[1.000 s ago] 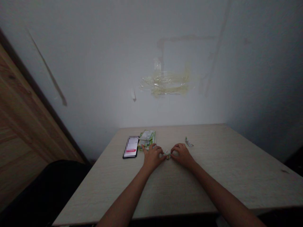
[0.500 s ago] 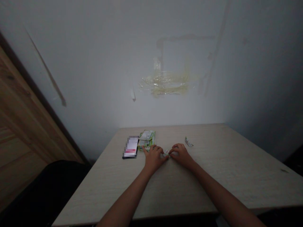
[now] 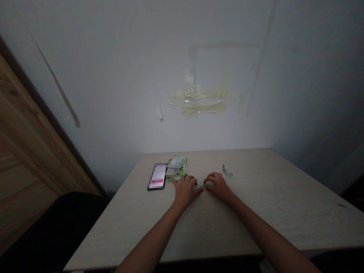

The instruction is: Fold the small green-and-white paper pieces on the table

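Note:
Between my two hands, low on the table, is a small piece of white and green printed wrapper (image 3: 200, 183), partly covered by fingers. My left hand (image 3: 184, 189) is closed on its left end with thumb and fingertips. From the other side my right hand (image 3: 217, 185) pinches its right end. Just beyond my left hand lies a stack of flat green and white printed wrappers (image 3: 176, 163). A narrow folded wrapper strip (image 3: 226, 170) rests apart from my right hand, a little farther back.
A phone (image 3: 157, 177) with a lit screen lies left of the stack on the pale wooden table (image 3: 136, 227). The wall (image 3: 113, 94) with peeling clear tape (image 3: 199, 100) rises behind. A dark object (image 3: 57, 227) and wooden panelling (image 3: 28, 132) stand at the left.
The fingers of my right hand have shifted very slightly, and a bit more of the small wrapper shows between my hands. The other things stay where they were.

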A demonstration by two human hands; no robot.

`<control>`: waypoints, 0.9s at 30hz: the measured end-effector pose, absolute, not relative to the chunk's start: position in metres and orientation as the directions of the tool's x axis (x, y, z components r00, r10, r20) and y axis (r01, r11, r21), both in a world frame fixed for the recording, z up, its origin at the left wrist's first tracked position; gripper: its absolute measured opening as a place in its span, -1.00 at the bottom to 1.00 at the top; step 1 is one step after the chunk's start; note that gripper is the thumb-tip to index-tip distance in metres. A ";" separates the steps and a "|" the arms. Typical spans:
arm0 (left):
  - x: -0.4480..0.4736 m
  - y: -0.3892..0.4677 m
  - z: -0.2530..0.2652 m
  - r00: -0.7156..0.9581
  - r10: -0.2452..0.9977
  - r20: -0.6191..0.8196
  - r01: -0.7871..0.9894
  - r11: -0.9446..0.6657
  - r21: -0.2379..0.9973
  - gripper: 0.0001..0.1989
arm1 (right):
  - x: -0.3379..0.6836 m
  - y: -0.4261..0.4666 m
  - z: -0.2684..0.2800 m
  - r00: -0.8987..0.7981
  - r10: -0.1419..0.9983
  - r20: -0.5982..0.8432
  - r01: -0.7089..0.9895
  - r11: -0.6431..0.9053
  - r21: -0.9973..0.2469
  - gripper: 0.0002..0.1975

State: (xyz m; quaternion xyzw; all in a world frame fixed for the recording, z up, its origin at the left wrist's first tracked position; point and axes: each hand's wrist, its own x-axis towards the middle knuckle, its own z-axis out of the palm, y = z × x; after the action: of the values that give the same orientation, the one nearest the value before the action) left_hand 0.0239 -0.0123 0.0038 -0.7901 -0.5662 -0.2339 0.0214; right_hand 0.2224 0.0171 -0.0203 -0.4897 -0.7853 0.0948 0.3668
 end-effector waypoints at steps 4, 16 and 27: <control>0.024 -0.013 0.005 0.259 0.874 0.411 0.908 -0.365 0.204 -0.73 | 0.226 0.016 -0.020 -0.253 0.811 0.527 0.674 0.538 -0.505 -0.91; 0.028 -0.011 0.003 0.232 0.895 0.381 0.901 -0.346 0.262 -0.72 | 0.229 0.017 -0.021 -0.239 0.820 0.520 0.701 0.516 -0.491 -0.92; 0.028 -0.007 -0.001 0.244 0.878 0.412 0.906 -0.358 0.227 -0.75 | 0.228 0.022 -0.026 -0.215 0.836 0.505 0.708 0.489 -0.509 -0.92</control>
State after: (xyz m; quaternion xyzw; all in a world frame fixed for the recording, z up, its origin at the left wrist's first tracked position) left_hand 0.0279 -0.0073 -0.0007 -0.7880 -0.5658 -0.2409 0.0288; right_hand 0.2282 0.0216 -0.0261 -0.4982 -0.7749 0.0843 0.3798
